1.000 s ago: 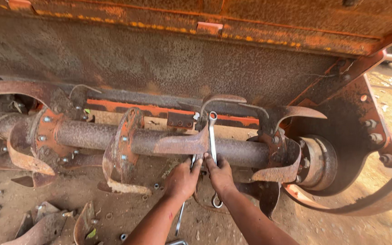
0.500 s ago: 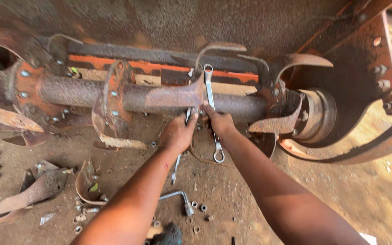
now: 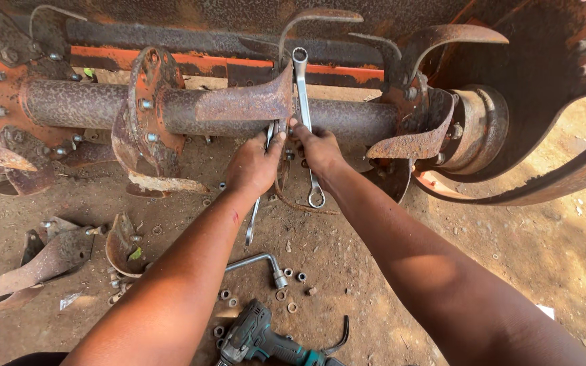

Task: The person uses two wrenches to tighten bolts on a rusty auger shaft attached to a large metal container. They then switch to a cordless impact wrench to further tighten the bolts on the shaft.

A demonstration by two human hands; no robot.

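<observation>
Rusty steel rotor shaft (image 3: 225,108) with curved tiller blades above bare dirt, left hand (image 3: 256,166) clenched around a slim silver spanner (image 3: 258,203), right hand (image 3: 317,146) gripping an upright long silver ring spanner (image 3: 303,95) beside a blade flange, teal cordless drill (image 3: 262,339) below.

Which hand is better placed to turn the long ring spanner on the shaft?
Probably the right hand: its fingers already grip the long ring spanner mid-shank. The left hand holds a second spanner beside it.
</observation>
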